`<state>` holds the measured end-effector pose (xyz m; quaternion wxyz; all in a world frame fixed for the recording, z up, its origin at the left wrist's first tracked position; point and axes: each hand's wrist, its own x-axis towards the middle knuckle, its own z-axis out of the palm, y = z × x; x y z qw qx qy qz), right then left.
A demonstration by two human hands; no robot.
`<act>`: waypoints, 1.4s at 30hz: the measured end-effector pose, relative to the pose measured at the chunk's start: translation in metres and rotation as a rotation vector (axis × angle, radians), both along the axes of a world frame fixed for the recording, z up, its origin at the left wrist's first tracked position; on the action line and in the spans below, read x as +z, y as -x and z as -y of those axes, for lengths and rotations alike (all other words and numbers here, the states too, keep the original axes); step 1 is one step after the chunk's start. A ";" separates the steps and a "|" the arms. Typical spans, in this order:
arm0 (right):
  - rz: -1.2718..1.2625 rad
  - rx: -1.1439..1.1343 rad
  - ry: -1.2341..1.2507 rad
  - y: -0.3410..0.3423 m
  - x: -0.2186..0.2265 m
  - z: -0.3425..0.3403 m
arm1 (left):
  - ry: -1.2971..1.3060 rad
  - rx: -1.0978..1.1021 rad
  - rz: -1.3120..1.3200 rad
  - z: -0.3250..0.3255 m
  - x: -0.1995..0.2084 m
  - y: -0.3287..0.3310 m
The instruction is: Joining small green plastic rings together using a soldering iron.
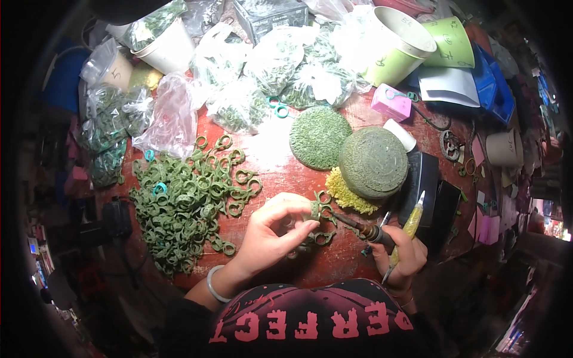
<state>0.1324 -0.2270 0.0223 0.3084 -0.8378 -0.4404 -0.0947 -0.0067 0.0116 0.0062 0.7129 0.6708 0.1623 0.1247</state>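
Note:
Pinched between the thumb and fingers of my left hand [271, 230] is a small green wax-like ring [323, 197]. Another green ring [323, 238] shows just below those fingertips. My right hand [407, 256] grips a soldering-iron-like pen [371, 231] with a dark handle and thin metal shaft; its tip reaches up to the held ring, though contact is too small to tell. The same hand also carries a slim yellow-handled tool [413, 222], pointed end up. A large heap of similar green rings [179, 209] lies left of my left hand.
Beyond my hands sit a round textured green disc [321, 138] and a round green block [374, 162] resting on yellow crumbly material [352, 194]. Clear bags of green pieces [280, 59] line the back. A black box [419, 185] and a pink block [391, 102] stand at right.

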 end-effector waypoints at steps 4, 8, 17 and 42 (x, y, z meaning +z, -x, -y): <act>-0.053 0.071 -0.007 0.000 -0.006 -0.002 | -0.035 -0.003 0.055 0.000 -0.004 -0.001; -0.031 0.051 -0.013 -0.001 -0.004 -0.004 | -0.037 0.010 0.051 0.000 0.000 -0.002; -0.044 0.073 -0.012 -0.003 -0.008 -0.003 | -0.020 0.002 0.044 -0.001 -0.004 -0.002; -0.067 0.083 -0.002 -0.003 -0.008 -0.005 | -0.005 -0.006 0.041 -0.001 -0.001 -0.002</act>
